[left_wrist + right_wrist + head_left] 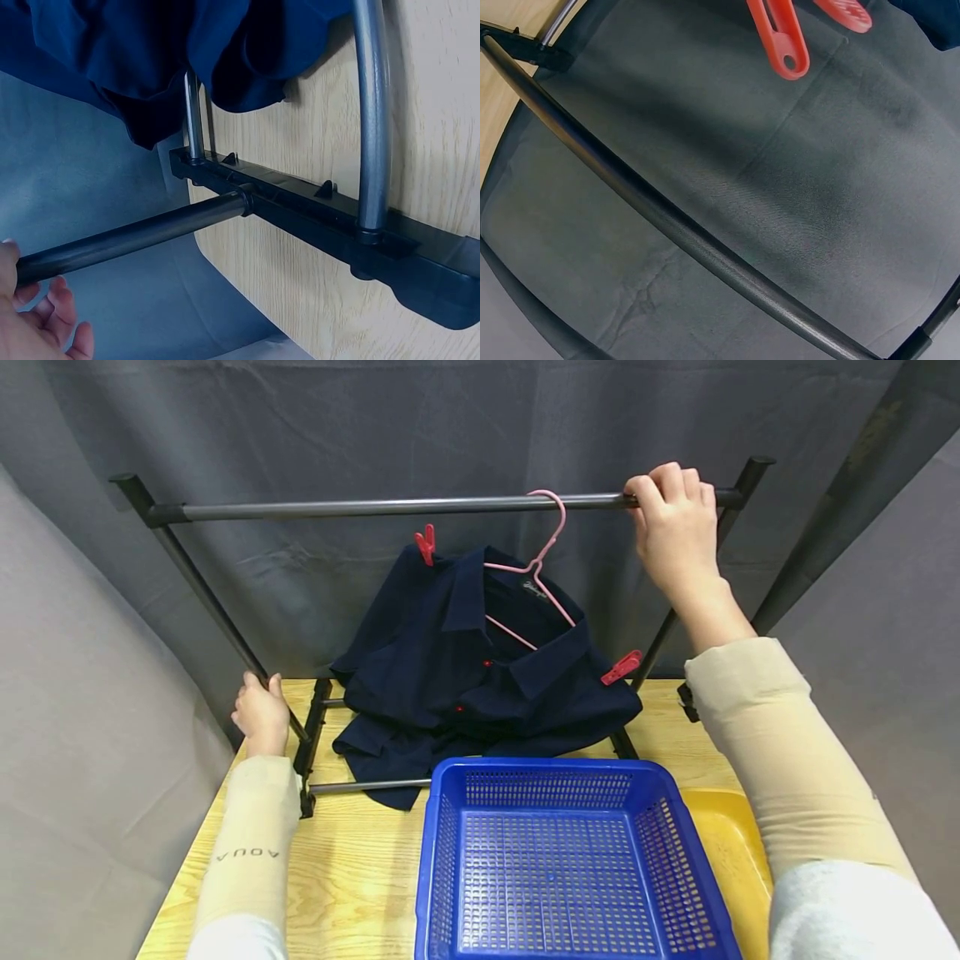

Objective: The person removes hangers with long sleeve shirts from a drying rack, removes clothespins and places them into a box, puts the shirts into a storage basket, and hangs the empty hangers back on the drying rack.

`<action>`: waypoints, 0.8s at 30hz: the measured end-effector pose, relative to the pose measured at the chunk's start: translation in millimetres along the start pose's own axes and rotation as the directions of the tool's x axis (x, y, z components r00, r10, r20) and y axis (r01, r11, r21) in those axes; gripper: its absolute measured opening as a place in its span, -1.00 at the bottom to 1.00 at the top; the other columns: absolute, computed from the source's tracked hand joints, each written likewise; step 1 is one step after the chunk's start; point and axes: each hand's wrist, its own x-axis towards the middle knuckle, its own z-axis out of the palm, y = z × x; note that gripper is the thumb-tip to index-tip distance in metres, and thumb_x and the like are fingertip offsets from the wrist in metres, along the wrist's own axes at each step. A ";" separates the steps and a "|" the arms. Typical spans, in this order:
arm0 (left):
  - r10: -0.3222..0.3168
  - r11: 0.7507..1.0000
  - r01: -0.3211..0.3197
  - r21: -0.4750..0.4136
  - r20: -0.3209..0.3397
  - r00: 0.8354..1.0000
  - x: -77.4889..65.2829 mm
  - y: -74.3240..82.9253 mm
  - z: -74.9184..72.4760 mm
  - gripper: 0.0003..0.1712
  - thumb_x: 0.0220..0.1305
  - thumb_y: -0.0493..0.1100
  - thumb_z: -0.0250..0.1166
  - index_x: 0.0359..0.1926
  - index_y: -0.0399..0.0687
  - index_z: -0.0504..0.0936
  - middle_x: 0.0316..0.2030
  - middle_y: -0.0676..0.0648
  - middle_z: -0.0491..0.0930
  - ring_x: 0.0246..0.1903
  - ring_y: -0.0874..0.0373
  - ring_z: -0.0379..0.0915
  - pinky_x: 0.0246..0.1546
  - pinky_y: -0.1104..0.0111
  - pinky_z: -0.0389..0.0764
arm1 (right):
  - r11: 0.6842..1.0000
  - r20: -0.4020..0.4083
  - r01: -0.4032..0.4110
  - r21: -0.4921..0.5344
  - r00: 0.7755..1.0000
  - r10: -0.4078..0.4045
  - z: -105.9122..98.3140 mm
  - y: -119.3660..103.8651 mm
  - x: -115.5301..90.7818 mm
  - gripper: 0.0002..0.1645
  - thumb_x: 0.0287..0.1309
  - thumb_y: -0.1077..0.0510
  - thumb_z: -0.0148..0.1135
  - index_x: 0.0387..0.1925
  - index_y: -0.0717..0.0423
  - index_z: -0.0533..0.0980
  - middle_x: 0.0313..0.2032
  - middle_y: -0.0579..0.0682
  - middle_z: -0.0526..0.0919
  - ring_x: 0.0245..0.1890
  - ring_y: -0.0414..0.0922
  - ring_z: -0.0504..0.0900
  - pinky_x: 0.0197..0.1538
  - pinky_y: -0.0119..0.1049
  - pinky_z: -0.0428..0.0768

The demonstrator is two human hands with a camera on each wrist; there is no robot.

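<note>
A black metal clothes rack (375, 508) stands on the wooden table. A dark navy collared shirt (405, 652) hangs from its top bar on a pink hanger (551, 539). Two red clothespins, a left clothespin (426, 545) and a right clothespin (621, 668), sit at the shirt's shoulders. My right hand (678, 527) grips the top bar near its right end, fingers curled over it. Low on the left upright (135, 232), my left hand (262, 714) holds the post, with curled fingers (60, 307) beside it in the left wrist view. The right hand is outside the right wrist view.
In front of the rack is a blue slotted plastic basket (547, 764), its inside showing nothing. Partly beneath the right arm lies a yellow container (723, 827). The wooden table (360, 868) carries the rack's black feet (300, 202). Grey curtains (337, 427) close in the back and sides.
</note>
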 end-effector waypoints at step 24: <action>0.004 1.000 -0.004 0.010 0.027 1.000 1.6 12.3 8.0 -0.38 0.39 0.05 -0.09 0.28 -0.30 0.13 0.07 -0.44 0.37 0.05 -0.35 0.28 0.03 -0.11 0.21 | 0.999 0.020 -0.032 -0.019 0.999 0.032 -2.9 9.7 -3.8 -0.76 0.27 0.18 -0.10 -0.10 0.18 0.40 -0.15 0.23 0.38 -0.11 0.17 0.32 -0.07 0.09 0.28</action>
